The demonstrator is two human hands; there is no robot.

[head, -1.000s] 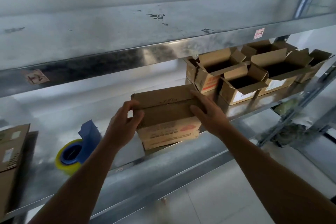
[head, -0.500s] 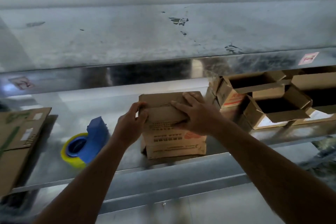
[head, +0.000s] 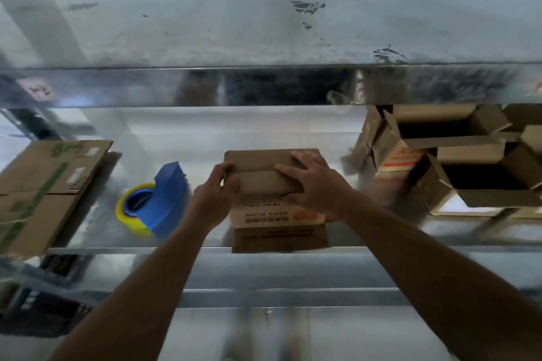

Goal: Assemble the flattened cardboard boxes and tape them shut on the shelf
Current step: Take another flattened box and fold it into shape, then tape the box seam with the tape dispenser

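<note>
1. The left hand (head: 215, 193) grips the upper left corner of the cardboard box (head: 264, 182), its fingers curled round the edge.
2. The right hand (head: 313, 184) lies on top of the same box, fingers spread and fairly straight, pressing down on the folded top flaps (the thumb sits at the near front edge).
3. The cardboard box stands upright at the middle of the shelf (head: 88, 231), close to its front edge, with printed text and an orange mark on the face towards the camera. Its top flaps are folded shut; a seam runs between them.
4. Just left of the box lies a blue tape dispenser (head: 170, 196) with a yellow roll in it.
5. Further left, flattened cardboard (head: 44, 184) with green print lies on the shelf.
6. To the right, near the box but apart from it, stand several open boxes (head: 393, 152), flaps up and crowded together.
7. Above all this runs the upper shelf (head: 264, 23), scuffed grey metal.
</note>
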